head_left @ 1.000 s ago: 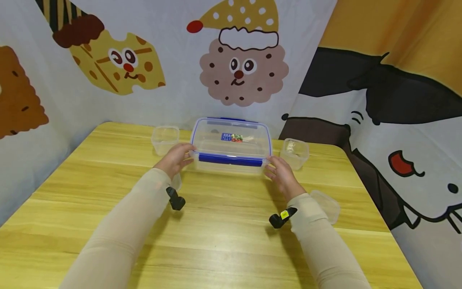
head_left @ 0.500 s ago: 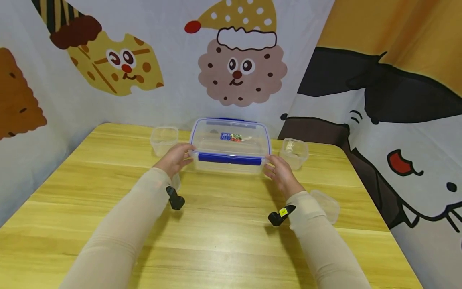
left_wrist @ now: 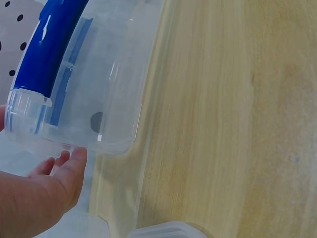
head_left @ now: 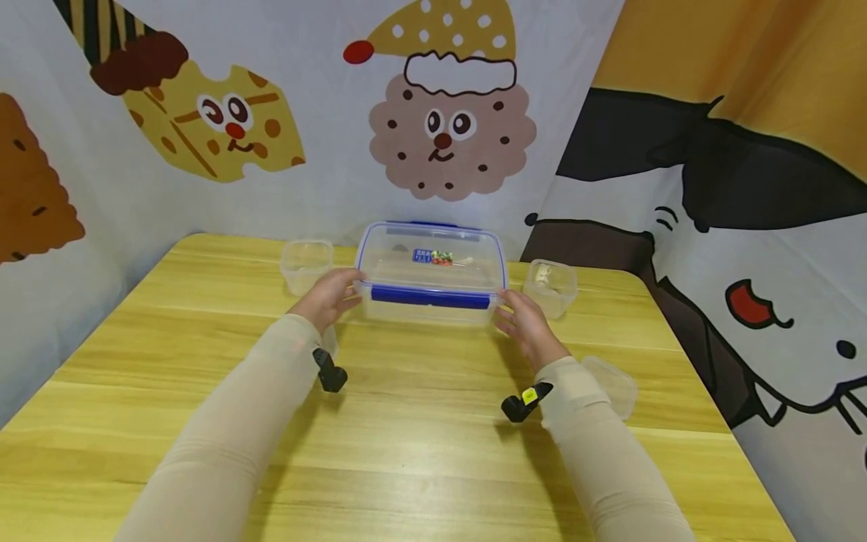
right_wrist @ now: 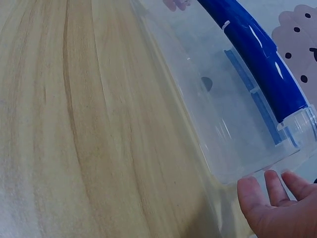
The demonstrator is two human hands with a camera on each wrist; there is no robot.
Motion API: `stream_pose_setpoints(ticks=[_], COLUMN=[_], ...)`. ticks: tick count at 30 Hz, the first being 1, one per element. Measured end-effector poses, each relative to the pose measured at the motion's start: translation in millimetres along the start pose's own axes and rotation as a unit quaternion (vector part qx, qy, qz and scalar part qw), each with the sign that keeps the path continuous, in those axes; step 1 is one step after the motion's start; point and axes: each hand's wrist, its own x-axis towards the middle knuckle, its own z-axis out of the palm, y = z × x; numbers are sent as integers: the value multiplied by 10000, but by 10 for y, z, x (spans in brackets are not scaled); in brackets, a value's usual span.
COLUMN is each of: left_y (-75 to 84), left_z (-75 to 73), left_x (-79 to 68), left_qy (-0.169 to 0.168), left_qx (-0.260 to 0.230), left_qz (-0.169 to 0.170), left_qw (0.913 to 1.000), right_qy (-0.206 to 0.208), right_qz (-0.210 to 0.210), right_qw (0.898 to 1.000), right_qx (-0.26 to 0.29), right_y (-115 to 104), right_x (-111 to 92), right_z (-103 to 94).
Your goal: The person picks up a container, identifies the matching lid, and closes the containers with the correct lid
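Left hand (head_left: pixel 327 299) and right hand (head_left: pixel 530 327) grip the ends of the big clear box (head_left: pixel 428 312) at the back of the tabletop (head_left: pixel 420 421). Its lid (head_left: pixel 432 271) is on. Placing it looks nearly done; letting go is left.

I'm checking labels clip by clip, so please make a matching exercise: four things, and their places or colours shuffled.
1. front latch
2. left hand
3. table
4. right hand

A. at the right end of the box
B. wood-grained yellow
C. blue
D. at the left end of the box

Pairs: 1-C; 2-D; 3-B; 4-A
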Motion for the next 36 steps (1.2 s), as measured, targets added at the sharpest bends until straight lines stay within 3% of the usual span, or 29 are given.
stream_pose_setpoints(ticks=[14, 21, 30, 36], left_y=[-18, -30, -13, -17], left_z=[44, 74, 78, 76], left_x=[-15, -50, -150, -177], left_qy=[205, 299, 452, 643], left_qx=[326, 430, 1084, 1420], left_qz=[154, 192, 230, 252], left_qw=[9991, 9984, 9928, 9874], right_qy=[161, 339, 599, 663], right_qz=[-146, 112, 171, -62], right_qw=[9991, 9991, 9979, 9959], right_qx=[-361, -213, -199, -619], right_y=[4, -15, -65, -71], right_x=[-45, -32, -121, -181], right_z=[53, 64, 118, 126])
